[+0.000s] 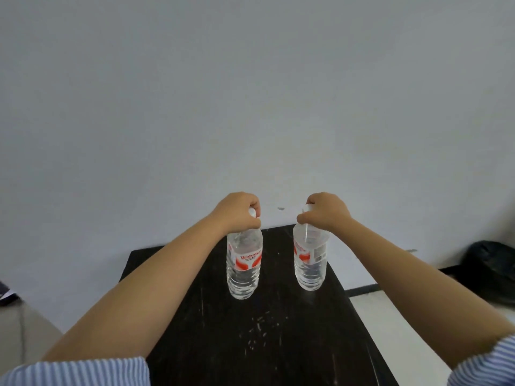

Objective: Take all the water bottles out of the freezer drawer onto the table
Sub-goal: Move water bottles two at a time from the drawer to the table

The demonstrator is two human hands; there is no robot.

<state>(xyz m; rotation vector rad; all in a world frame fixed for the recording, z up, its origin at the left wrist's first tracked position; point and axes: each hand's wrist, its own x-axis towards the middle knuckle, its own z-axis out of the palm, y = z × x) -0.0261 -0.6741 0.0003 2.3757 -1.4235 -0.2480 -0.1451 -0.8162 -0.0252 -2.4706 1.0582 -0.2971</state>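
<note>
A: The left hand [239, 208] is curling round the cap and neck of the left bottle [244, 264], and the right hand [326, 211] is pinching the neck of the right bottle [310, 260] the same way.

B: Where are the bottles sitting?

A: Both are standing upright near the twelve o'clock end of the black table [264, 344], the left one at about eleven, the right one at one, well apart.

B: So which step is this?

A: Setting down, I'd judge. Next, both grips are needing to let go without tipping anything, then going back to the freezer drawer, which isn't showing here.

B: How are the bottles looking?

A: Clear, ribbed, full-looking, white caps, red-and-white labels.
</note>
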